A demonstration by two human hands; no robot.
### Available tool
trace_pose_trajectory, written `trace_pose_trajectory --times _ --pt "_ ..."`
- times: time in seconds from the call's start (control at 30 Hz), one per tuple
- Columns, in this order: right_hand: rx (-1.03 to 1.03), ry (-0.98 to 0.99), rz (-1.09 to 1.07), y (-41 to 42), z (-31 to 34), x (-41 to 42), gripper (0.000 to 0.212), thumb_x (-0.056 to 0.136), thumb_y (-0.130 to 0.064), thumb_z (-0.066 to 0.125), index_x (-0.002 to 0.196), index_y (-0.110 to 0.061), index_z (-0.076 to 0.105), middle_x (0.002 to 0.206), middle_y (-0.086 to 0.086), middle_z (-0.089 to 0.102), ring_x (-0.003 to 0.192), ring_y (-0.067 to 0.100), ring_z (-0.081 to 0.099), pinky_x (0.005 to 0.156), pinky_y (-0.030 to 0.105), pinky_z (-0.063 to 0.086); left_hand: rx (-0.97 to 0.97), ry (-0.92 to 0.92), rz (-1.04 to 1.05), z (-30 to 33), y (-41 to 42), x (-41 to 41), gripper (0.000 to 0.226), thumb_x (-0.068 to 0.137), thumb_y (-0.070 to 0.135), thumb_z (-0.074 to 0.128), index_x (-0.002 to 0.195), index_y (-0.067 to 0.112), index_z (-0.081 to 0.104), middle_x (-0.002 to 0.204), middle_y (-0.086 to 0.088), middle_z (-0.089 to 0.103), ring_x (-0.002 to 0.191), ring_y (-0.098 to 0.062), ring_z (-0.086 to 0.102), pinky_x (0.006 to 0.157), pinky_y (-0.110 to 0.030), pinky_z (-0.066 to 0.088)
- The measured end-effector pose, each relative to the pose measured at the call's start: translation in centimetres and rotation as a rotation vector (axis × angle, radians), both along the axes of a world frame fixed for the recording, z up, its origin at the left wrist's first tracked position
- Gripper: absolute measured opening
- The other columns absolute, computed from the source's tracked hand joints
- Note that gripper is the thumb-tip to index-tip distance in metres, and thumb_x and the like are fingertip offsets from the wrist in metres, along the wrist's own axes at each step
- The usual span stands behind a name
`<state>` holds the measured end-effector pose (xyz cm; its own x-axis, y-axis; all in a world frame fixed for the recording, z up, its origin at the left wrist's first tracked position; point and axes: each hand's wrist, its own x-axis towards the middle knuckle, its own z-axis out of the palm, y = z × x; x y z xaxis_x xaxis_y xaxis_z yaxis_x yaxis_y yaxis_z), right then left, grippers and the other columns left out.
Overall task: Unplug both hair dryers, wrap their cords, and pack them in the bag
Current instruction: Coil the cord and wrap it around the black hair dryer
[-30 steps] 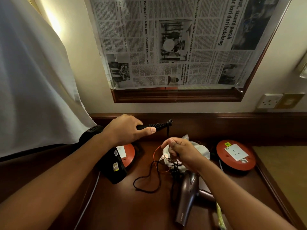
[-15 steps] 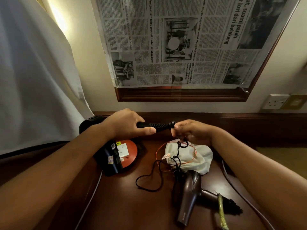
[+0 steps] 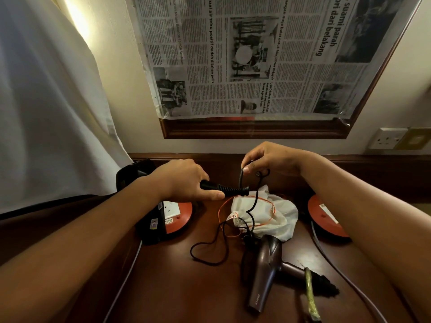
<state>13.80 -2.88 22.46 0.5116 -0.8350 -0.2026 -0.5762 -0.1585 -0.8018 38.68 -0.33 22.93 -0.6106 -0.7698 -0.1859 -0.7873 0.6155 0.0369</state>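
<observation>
Two hair dryers here, but only one shows properly. Most of the black hair dryer [image 3: 149, 217] is hidden behind the left forearm, with just part of its body and the ribbed cord end sticking out. One orange disc [image 3: 179, 214] sits partly behind it, and a second orange disc [image 3: 323, 217] is half covered by the right arm. Can't make out what's plugged into either.

Left hand [image 3: 184, 180] is wrapped around the black dryer's handle, thumb along the underside, holding it level above the tabletop [image 3: 182, 287]. Right hand [image 3: 272, 159] is raised just beside it, pinching a bend of the black cord [image 3: 253, 206] between thumb and fingers. The rest of the cord hangs down and trails in loose loops over the wood.

White bag [image 3: 275, 215] with an orange drawstring lies crumpled between the discs; whether anything is inside I can't tell. Brown hair dryer [image 3: 263, 271] lies on the tabletop just in front of it, handle pointing right, with a yellow-green tie [image 3: 310, 297] near its bundled cord.
</observation>
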Motion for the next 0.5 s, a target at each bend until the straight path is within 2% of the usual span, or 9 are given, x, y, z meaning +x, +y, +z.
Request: trace_pose_trajectory --times 0.07,0.17,0.33,0.37,0.47,0.5 --pt "-0.055 0.028 -0.013 0.1 0.2 0.0 0.009 0.084 -0.011 0.068 0.084 -0.019 0.072 0.072 -0.012 0.064 0.063 -0.006 0.054 0.060 0.011 0.039 0.009 -0.016 0.011 -0.2 -0.1 -0.2 0.078 0.068 0.085 0.030 0.086 0.019 0.068 0.068 0.002 0.061 0.063 -0.010 0.057 0.059 -0.028 0.047" --pt "-0.143 0.082 -0.026 0.3 0.3 0.0 0.009 0.083 -0.012 0.069 0.088 -0.018 0.074 0.083 -0.005 0.065 0.073 -0.002 0.057 0.069 0.013 0.041 0.025 -0.056 0.031 -0.6 -0.1 -0.4 0.069 0.077 0.080 0.036 0.087 0.019 0.066 0.069 0.004 0.060 0.062 -0.008 0.055 0.058 -0.025 0.046" --pt "-0.363 0.262 0.046 1.2 1.3 0.6 0.016 0.081 -0.015 0.072 0.097 -0.014 0.076 0.073 -0.015 0.055 0.068 -0.015 0.053 0.065 0.004 0.035 -0.013 -0.104 0.046 -1.5 -0.5 -0.5 0.062 0.078 0.081 0.038 0.071 0.022 0.058 0.063 0.004 0.056 0.056 -0.010 0.052 0.054 -0.026 0.042" --pt "-0.418 0.307 0.062 1.4 1.5 0.8 0.017 0.081 -0.017 0.072 0.098 -0.016 0.076 0.071 -0.016 0.053 0.069 -0.013 0.052 0.065 0.005 0.034 -0.012 -0.111 0.051 -1.7 -0.6 -0.5 0.064 0.078 0.081 0.038 0.072 0.021 0.059 0.063 0.004 0.055 0.056 -0.010 0.052 0.053 -0.026 0.040" --pt "-0.555 0.436 0.094 2.5 2.0 1.6 0.019 0.083 -0.025 0.070 0.101 -0.023 0.075 0.072 -0.015 0.046 0.071 0.001 0.046 0.070 0.028 0.044 -0.002 -0.124 0.072 -2.4 -1.0 -0.3 0.069 0.077 0.083 0.037 0.076 0.018 0.062 0.064 0.002 0.057 0.056 -0.012 0.053 0.052 -0.027 0.040" --pt "-0.589 0.474 0.094 3.0 2.2 1.8 0.019 0.084 -0.026 0.068 0.103 -0.025 0.074 0.073 -0.014 0.044 0.073 0.003 0.044 0.069 0.031 0.044 0.003 -0.117 0.088 -2.6 -1.1 -0.3 0.070 0.077 0.083 0.038 0.075 0.018 0.062 0.064 0.001 0.057 0.056 -0.013 0.053 0.052 -0.028 0.041"
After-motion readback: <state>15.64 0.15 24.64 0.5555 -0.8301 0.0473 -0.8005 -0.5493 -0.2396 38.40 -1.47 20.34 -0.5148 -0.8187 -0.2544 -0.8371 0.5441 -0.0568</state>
